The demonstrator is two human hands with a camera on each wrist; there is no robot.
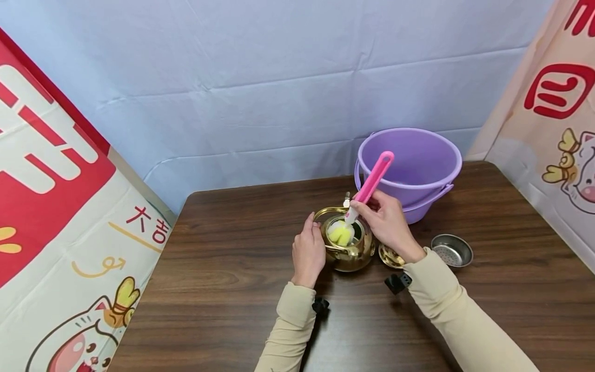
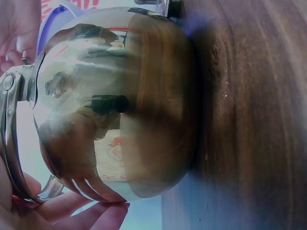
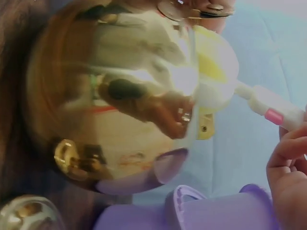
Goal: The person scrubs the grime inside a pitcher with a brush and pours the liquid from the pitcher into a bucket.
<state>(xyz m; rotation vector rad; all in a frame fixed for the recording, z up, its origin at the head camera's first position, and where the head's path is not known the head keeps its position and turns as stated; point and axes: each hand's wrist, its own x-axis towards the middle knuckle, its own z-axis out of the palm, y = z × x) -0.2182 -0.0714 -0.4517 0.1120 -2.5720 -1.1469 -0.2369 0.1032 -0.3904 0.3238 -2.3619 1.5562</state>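
On the dark brown wood-grain worktop (image 1: 232, 248), a round, polished gold metal kettle (image 1: 351, 259) stands upright with its mouth uncovered. At its nine o'clock, the left hand (image 1: 309, 253) has its fingers bent round the base of the gold carrying handle (image 1: 330, 210), some tips against the body. The right hand (image 1: 388, 219), at two o'clock, pinches a long pink-and-white brush (image 1: 368, 187) whose round yellow-and-white sponge head (image 1: 341, 235) sits at the mouth.

The step in hand looks like scrubbing the kettle's inside; the next move probably calls for pressing the soft head past the rim and turning it while the left hand steadies the body.

A lilac plastic bucket (image 1: 411, 155) stands at one o'clock, with a shiny gold round lid (image 1: 389, 257) just beside the kettle at three and a perforated steel strainer (image 1: 452, 250) farther out.

How deep the sponge reaches is hidden by the wall; the lid is partly covered by the right wrist, and the left wrist view misses the sponge altogether
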